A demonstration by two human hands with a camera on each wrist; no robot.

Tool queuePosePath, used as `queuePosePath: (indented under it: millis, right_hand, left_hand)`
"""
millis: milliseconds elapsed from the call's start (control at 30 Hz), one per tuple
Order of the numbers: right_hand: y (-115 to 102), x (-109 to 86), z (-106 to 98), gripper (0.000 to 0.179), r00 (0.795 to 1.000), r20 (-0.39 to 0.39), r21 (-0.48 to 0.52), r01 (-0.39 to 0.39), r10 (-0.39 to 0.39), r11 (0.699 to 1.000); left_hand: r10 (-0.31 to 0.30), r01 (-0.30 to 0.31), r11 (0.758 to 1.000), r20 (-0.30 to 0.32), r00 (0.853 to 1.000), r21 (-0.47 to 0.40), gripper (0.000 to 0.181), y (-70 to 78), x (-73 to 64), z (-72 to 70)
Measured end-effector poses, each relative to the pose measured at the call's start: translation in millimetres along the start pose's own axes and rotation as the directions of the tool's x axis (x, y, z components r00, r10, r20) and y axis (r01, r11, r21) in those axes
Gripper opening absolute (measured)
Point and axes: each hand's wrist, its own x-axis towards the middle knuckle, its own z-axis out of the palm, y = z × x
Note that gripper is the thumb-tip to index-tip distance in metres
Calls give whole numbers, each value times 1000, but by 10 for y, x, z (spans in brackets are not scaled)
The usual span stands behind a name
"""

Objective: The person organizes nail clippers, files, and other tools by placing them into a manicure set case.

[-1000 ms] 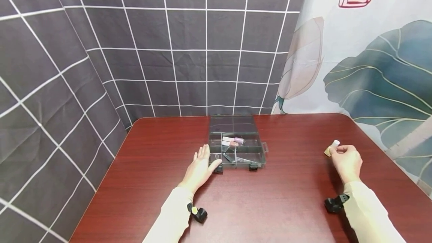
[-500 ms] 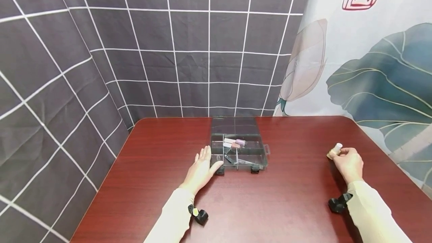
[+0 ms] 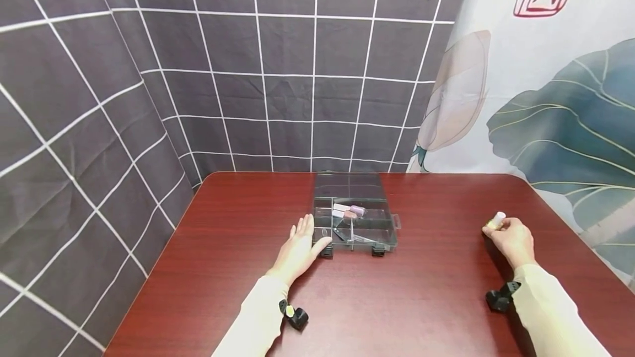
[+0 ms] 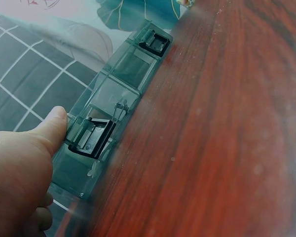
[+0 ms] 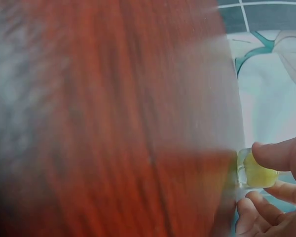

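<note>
A see-through grey compartment box (image 3: 369, 236) stands with its lid (image 3: 349, 185) folded back at the middle of the table. My left hand (image 3: 296, 249) lies along its left side, fingers straight, the thumb at the front edge beside a black latch (image 4: 93, 138). Inside the box are several small nail polish bottles (image 3: 349, 214), a nail clipper (image 3: 339, 233) and tweezers (image 3: 364, 239). Far to the right, my right hand (image 3: 516, 240) pinches a nail polish bottle (image 5: 259, 170) with yellow contents and a white cap (image 3: 499, 216), thumb on one side and fingers on the other.
The reddish wooden table (image 3: 397, 302) carries both forearms. A grey gridded cloth (image 3: 283, 92) hangs behind and to the left, and a leaf-patterned cloth (image 3: 560, 125) hangs at the right. A second black latch (image 3: 378, 249) sits at the box's front right.
The view has shifted slightly, so everything sits a little further right. My right thumb and fingers now cover more of the yellow bottle. The left hand stays against the box.
</note>
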Motion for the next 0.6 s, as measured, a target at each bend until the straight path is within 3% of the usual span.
queuePosePath:
  millis: [333, 600]
  right_hand:
    - [-18, -4, 4, 44, 998, 48, 9, -41, 41, 999]
    - [-86, -3, 4, 54, 996, 74, 41, -61, 57, 997]
  left_hand:
    - [-5, 5, 1000, 26, 1000, 7, 82, -1, 11, 40]
    - [-17, 17, 1000, 16, 1000, 3, 82, -25, 23, 31]
